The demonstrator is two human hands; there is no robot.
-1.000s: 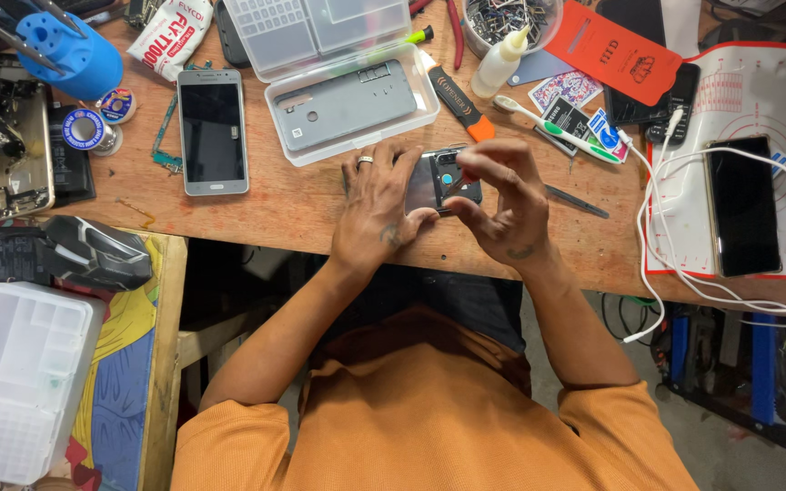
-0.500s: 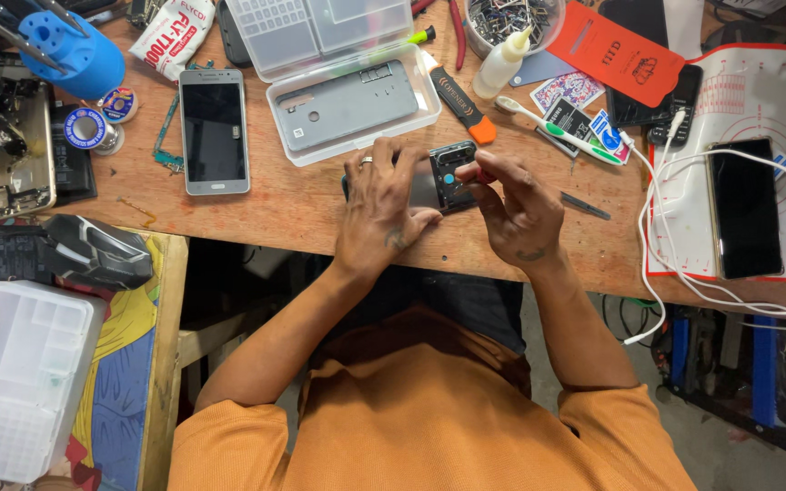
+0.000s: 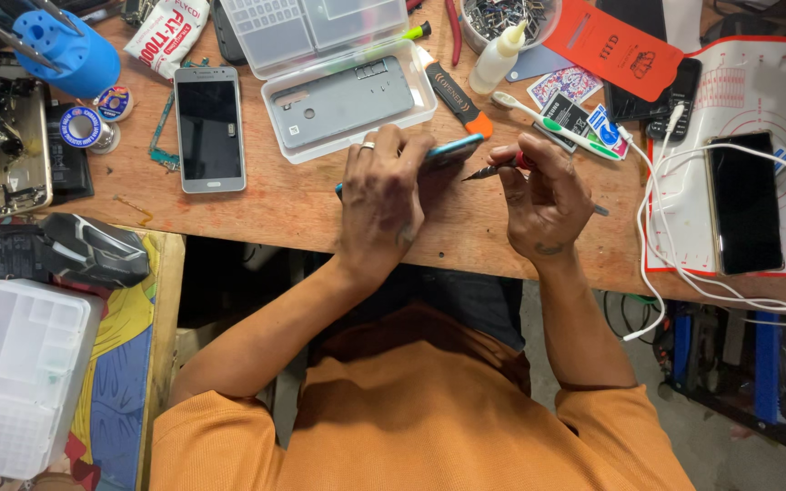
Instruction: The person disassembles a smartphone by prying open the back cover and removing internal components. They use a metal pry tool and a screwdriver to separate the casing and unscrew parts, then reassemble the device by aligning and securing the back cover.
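My left hand [image 3: 382, 191] grips a blue-edged phone [image 3: 448, 150] and holds it on edge above the wooden bench [image 3: 302, 205]. My right hand [image 3: 543, 186] holds a thin pointed tool with a red grip [image 3: 493, 167]. Its tip points at the phone's right end, close to it. A ring shows on a left finger.
A clear tray [image 3: 347, 100] with a grey phone back cover lies just beyond my hands. A silver phone [image 3: 209, 127] lies to the left, a black phone [image 3: 744, 202] with white cables on a mat to the right. A toothbrush [image 3: 557, 125], glue bottle [image 3: 498, 56] and opener tool [image 3: 455, 98] crowd the far side.
The phone has been turned from flat, face toward me, to on edge. My right hand has come off the phone and now holds the pointed tool at its right end.
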